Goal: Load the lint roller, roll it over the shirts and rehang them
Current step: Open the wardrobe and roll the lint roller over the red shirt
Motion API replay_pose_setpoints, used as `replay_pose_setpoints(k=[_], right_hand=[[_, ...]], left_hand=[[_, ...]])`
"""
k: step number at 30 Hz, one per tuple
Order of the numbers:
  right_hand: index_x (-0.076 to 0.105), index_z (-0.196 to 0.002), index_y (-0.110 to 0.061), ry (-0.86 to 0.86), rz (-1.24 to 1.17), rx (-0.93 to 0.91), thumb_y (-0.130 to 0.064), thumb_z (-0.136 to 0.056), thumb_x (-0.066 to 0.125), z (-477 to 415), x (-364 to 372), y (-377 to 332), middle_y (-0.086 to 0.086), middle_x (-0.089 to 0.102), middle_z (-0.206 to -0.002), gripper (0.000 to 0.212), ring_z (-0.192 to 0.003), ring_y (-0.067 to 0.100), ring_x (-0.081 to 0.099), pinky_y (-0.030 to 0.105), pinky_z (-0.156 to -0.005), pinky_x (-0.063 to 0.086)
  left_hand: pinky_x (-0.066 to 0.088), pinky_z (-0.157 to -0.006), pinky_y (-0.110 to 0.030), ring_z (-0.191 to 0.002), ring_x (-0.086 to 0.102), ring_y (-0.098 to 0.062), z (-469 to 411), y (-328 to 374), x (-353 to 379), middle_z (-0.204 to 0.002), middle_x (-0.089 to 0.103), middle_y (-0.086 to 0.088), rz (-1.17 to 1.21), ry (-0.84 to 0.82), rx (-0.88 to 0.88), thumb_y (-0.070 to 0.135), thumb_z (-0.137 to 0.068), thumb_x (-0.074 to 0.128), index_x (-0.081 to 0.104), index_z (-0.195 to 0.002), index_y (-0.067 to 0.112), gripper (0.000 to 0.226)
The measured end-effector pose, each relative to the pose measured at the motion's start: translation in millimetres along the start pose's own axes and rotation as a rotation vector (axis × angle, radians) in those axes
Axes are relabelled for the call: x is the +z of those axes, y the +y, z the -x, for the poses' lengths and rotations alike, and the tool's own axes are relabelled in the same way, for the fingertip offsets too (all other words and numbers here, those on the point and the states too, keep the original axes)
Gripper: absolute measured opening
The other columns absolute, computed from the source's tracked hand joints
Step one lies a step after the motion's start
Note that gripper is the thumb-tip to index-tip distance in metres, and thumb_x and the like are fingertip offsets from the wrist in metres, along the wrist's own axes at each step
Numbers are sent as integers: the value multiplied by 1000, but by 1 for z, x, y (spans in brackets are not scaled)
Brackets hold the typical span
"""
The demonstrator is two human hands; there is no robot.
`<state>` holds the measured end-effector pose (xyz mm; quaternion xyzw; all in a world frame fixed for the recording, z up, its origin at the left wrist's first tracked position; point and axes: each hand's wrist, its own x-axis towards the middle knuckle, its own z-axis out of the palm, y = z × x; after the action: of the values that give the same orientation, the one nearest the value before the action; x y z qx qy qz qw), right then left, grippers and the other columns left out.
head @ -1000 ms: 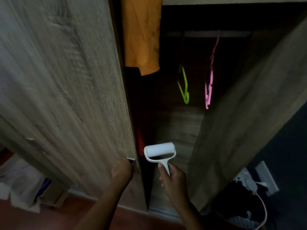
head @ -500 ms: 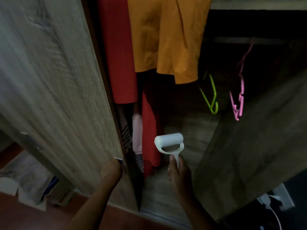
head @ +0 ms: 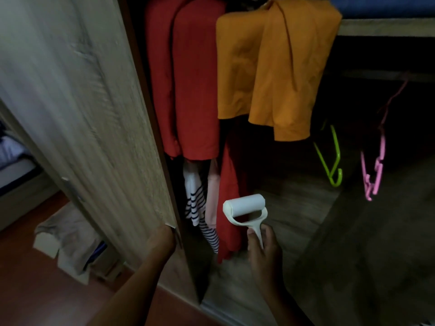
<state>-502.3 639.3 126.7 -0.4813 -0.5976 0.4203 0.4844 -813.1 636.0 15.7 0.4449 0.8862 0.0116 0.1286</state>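
Looks loaded: roller (head: 244, 205) gripped in right hand (head: 263, 252). Left hand (head: 162, 241) curled round door (head: 94, 114) edge. Shirts (head: 270, 67) hanging, likely not rolled yet. Rolling, rehanging left.

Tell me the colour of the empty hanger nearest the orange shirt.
The hanger is lime green; head view.

The open wardrobe door (head: 94, 137) walls off the left. Behind its edge, red garments (head: 193, 90) and a striped top (head: 196, 208) crowd the opening's left side, the orange shirt (head: 270, 67) beside them. Below the orange hem lies free room, where the lint roller (head: 244, 204) sits. Rightward the dark bay looks open, though a green hanger (head: 335, 183) and pink hanger (head: 376, 180) dangle there under the shelf (head: 386, 27).
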Motion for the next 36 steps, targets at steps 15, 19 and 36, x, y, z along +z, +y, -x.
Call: replay_pose_setpoints(k=[15, 19, 36], right_hand=[[57, -88, -29, 62, -195, 75, -63, -86, 41, -32, -22, 4, -11, 53, -62, 38, -58, 14, 50, 33, -55, 41], [61, -102, -25, -11, -232, 50, -60, -91, 43, -37, -22, 2, -15, 54, -67, 41, -64, 10, 51, 32, -58, 40], [63, -107, -20, -375, -106, -63, -28, -102, 45, -7, 37, 10, -11, 65, -91, 20, -85, -2, 61, 17, -76, 43]], left_hand=[[56, -81, -40, -108, 61, -22, 134, 165, -143, -122, 61, -5, 418, 494, 313, 63, -80, 67, 59, -124, 14, 66], [48, -62, -29, -73, 65, -13, 127, 159, -140, -85, 68, -1, 554, 440, 317, 19, -92, 62, 69, -98, 12, 12], [51, -68, -37, -77, 66, -17, 180, 102, -150, -85, 71, -5, 931, 657, 206, 24, -104, 46, 70, -98, 10, 28]])
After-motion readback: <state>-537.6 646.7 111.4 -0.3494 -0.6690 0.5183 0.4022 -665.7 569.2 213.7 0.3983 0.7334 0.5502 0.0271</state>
